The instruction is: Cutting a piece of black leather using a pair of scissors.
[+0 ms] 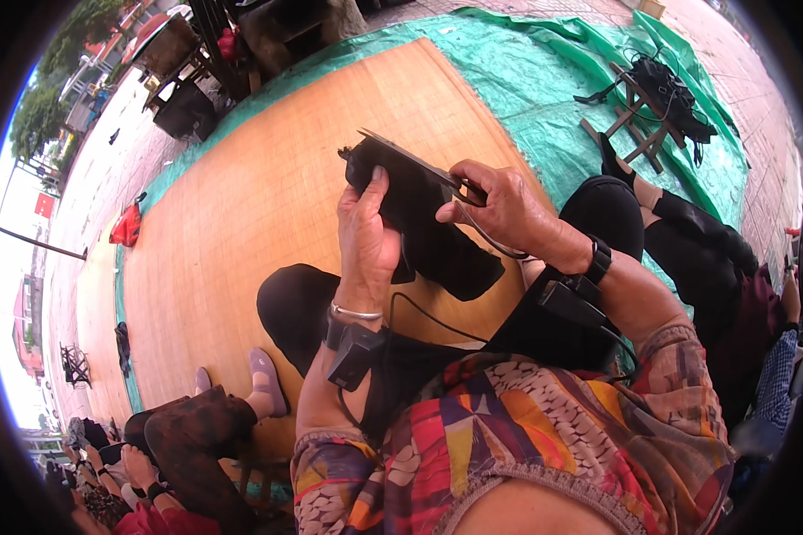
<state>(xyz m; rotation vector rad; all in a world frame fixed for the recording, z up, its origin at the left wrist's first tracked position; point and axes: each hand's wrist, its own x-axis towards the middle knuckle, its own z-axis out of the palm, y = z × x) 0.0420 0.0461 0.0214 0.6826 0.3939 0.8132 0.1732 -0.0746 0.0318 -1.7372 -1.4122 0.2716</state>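
Observation:
My left hand (pixel 368 234) grips a piece of black cloth (pixel 437 227), its thumb pressed on top near the upper left end. The cloth hangs down toward the right, over my lap. Around the handles of a pair of scissors (pixel 409 154) my right hand (pixel 511 207) is closed. The scissor blades point up and left, lying along the far edge of the cloth. Whether the blades are apart or closed on the cloth I cannot make out. One handle loop curves below my right hand.
A wide wooden board (pixel 268 187) lies before me on a green tarp (pixel 526 89). A small folding stool (pixel 638 111) with a black bag stands at the upper right. A red bag (pixel 127 226) lies at the left edge. Other people sit close on both sides.

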